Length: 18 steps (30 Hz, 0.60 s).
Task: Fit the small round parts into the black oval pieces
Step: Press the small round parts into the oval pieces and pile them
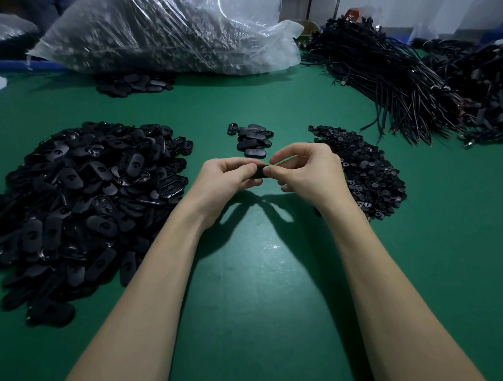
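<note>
Oval pieces (78,196) blk plastic, semi-gloss; table (257,277) smooth green mat; bag (163,31) clear crinkly film.

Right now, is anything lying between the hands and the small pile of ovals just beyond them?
Nothing visible. Both the left hand and right hand pinch one black oval piece; only bare green table separates them from the small pile.
</note>
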{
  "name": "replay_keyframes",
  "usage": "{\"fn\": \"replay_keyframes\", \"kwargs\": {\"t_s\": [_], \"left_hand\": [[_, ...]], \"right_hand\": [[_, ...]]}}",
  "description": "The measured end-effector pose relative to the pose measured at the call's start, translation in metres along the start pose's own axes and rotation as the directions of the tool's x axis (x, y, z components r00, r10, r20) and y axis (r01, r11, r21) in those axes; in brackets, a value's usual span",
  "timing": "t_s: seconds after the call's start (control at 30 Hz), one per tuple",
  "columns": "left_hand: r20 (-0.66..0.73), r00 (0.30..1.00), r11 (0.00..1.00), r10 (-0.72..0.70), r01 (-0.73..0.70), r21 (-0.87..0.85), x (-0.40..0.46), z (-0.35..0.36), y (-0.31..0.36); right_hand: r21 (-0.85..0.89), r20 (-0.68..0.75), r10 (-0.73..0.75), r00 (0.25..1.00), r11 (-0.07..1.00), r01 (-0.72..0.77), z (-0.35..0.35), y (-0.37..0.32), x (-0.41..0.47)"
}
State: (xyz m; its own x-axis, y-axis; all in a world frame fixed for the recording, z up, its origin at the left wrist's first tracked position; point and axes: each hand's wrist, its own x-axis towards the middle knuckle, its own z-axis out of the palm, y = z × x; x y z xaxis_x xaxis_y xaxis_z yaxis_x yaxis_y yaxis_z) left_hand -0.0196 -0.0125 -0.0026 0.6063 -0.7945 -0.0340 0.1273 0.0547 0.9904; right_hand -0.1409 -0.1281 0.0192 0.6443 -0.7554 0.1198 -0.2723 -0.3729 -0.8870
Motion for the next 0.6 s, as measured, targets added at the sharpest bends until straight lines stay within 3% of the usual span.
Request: {"fn": "replay_keyframes", "kwargs": {"t_s": [0.13, 0.23, 0.43, 0.6], "left_hand": [[0.019, 1.0, 0.996, -0.018, 0.02, -0.091, 0.0, -0.002, 0.004], [0.05, 0.999, 0.998, -0.003, 0.006, -0.066, -0.002, -0.002, 0.004], [0.05, 0.998, 0.999, 0.023, -0.025, 0.024, -0.001, -0.004, 0.0], [0.03, 0.999, 0.994, 0.033, -0.036, 0.103, -0.001, -0.004, 0.0]], "right_hand": [[0.177, 0.095, 0.089, 0.991, 0.979, -0.105, -0.005, 0.004, -0.001], [0.281, 0.181, 0.097, 0.979, 0.948, -0.146, -0.009, 0.006, -0.003], [0.288, 0.244, 0.062, 0.968, 0.948, -0.134, -0.013, 0.004, -0.003], [0.208, 0.213, 0.076, 0.974, 0.971, -0.121, -0.009, 0.003, -0.002]]}}
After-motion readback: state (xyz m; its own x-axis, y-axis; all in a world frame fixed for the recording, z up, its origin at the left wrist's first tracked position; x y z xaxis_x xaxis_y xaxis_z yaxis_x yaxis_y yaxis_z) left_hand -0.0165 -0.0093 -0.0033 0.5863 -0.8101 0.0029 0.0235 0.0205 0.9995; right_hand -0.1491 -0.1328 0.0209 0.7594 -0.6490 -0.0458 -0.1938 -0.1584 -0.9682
